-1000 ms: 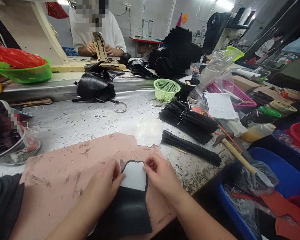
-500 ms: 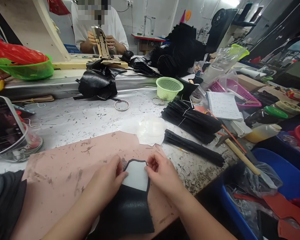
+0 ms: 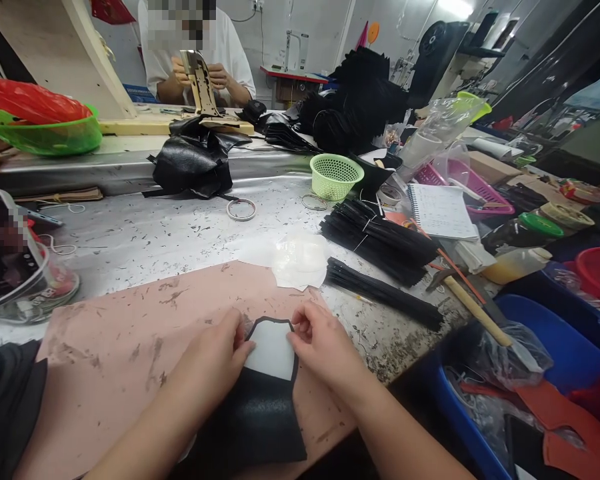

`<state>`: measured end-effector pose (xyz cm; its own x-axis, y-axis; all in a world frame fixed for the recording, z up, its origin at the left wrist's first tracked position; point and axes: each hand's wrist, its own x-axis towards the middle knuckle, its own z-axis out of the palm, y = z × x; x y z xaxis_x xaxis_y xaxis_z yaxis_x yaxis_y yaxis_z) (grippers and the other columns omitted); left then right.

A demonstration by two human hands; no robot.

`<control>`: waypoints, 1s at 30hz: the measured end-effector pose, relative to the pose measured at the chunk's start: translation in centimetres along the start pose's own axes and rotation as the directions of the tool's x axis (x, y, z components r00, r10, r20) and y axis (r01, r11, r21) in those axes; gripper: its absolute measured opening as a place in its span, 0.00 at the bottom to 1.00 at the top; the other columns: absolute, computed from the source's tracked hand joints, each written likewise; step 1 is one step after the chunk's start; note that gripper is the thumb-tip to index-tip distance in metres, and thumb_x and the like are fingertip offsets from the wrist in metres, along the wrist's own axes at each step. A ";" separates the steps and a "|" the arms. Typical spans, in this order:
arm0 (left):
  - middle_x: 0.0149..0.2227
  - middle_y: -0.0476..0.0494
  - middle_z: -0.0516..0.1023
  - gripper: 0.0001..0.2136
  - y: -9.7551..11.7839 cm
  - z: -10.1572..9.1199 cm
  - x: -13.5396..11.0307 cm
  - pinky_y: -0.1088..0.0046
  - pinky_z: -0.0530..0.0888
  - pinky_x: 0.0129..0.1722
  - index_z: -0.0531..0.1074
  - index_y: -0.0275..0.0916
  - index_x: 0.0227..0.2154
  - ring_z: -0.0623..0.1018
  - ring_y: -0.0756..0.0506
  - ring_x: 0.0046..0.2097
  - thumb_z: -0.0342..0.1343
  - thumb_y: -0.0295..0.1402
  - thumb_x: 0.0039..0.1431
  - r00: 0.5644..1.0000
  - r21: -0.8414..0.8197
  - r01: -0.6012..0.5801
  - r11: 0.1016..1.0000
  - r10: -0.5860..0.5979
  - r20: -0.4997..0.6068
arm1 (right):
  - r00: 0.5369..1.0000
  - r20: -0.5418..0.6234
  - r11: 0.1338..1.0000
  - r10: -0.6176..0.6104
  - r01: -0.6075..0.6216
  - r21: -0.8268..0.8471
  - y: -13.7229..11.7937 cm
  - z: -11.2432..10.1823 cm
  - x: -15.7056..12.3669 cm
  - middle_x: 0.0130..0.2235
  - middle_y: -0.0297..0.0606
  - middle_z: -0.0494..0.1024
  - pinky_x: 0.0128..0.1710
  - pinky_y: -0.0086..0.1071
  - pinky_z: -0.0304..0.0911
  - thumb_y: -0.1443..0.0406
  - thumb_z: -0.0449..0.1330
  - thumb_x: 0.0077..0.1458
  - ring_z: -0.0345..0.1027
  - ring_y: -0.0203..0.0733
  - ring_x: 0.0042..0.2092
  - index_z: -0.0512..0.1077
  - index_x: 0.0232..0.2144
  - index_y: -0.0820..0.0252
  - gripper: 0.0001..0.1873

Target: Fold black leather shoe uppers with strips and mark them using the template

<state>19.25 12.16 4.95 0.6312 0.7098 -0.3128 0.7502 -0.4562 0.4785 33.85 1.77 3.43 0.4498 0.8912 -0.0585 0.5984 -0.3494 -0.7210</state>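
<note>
A black leather piece (image 3: 260, 417) with a white stiffener panel (image 3: 270, 349) on its upper part lies on a pink work mat (image 3: 130, 347) near the table's front edge. My left hand (image 3: 207, 370) grips the piece's left edge, fingers curled onto the white panel. My right hand (image 3: 323, 347) pinches the right edge at the folded black rim. Both hands press on the same piece, with the white panel between them.
Bundles of black strips (image 3: 380, 240) lie right of the mat, with a white patch stack (image 3: 300, 260), a hammer (image 3: 473, 307), a notebook (image 3: 440, 210) and a green basket (image 3: 336, 177). Blue bins (image 3: 555, 333) stand at right. A person across the bench (image 3: 200, 60) works at a wooden jig.
My hands stay on the piece's edges; the fingers shift slightly along the white panel's rim. The view has wobbled a little.
</note>
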 end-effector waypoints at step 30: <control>0.29 0.45 0.73 0.14 -5.2 0.4 -3.7 0.70 0.69 0.27 0.72 0.42 0.40 0.71 0.46 0.28 0.43 0.26 0.59 0.716 0.465 -0.581 0.668 0.691 -0.096 | 0.854 0.193 0.775 -0.483 0.520 -0.360 -2.9 2.7 -2.2 0.35 0.37 0.73 0.43 0.38 0.48 0.74 0.53 0.53 0.63 0.40 0.38 0.70 0.36 0.57 0.11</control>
<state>13.06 11.67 3.29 0.9517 0.2449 0.1855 0.2254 -0.9669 0.1198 29.36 1.64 3.78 -0.0329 0.9857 0.1654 0.9359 0.0884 -0.3409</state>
